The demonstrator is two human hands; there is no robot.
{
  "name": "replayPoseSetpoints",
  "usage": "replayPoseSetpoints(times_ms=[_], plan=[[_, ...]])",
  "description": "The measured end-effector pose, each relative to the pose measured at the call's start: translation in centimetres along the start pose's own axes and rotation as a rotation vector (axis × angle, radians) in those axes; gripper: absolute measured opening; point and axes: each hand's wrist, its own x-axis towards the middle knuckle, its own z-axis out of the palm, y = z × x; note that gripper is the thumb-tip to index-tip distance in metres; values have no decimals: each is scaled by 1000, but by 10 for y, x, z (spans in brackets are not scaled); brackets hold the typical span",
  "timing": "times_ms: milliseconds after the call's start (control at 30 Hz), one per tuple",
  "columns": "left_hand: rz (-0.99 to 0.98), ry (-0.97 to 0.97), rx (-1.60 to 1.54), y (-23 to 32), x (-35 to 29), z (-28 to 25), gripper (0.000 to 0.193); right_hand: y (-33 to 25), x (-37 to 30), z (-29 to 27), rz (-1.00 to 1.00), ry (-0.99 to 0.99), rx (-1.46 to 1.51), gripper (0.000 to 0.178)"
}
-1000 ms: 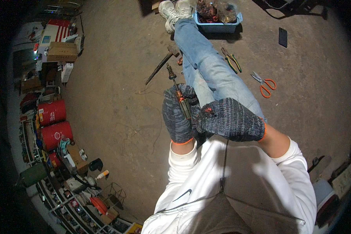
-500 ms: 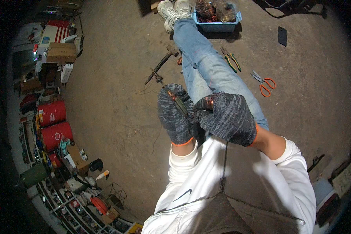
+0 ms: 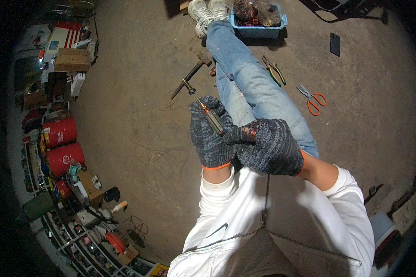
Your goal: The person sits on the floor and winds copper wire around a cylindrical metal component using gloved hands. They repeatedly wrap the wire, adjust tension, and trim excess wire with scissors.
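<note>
Both my hands wear dark grey knit gloves with orange cuffs and meet above my lap. My left hand (image 3: 210, 145) is closed round a screwdriver (image 3: 213, 121), its dark handle against the palm and its thin shaft slanting up to the left. A small spring-like coil (image 3: 188, 87) sits round the shaft's far end. Close beside the handle's butt, my right hand (image 3: 275, 145) is closed, with reddish copper wire (image 3: 249, 132) showing at its fingers. How far the wire runs inside the glove is hidden.
A hammer (image 3: 189, 76) lies on the floor beyond my left hand. To the right of my outstretched legs are pliers (image 3: 273, 70), orange-handled scissors (image 3: 312, 99) and a phone (image 3: 335, 44). A blue basin (image 3: 259, 32) holds copper wire and bags. Red drums (image 3: 61, 134) and shelving line the left.
The screwdriver has turned slightly, and the coil on its shaft has shifted a little. My right hand has moved slightly down, with more copper wire showing at its fingers.
</note>
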Motion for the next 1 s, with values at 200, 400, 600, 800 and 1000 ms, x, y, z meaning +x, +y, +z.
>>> replayPoseSetpoints(times_ms=[200, 400, 600, 800, 1000], plan=[[-123, -155, 45, 6, 2, -3, 36, 1, 3, 2, 37, 61, 90, 20], [-151, -147, 63, 7, 2, -8, 34, 0, 2, -1, 29, -12, 1, 22], [10, 15, 138, 3, 0, -2, 33, 13, -2, -3, -147, -135, -363, 18], [-71, -115, 165, 7, 3, -8, 34, 11, -2, -2, 66, -239, -217, 16], [-105, -54, 147, 3, 4, -11, 36, 13, -1, -5, -2, -178, -125, 21]])
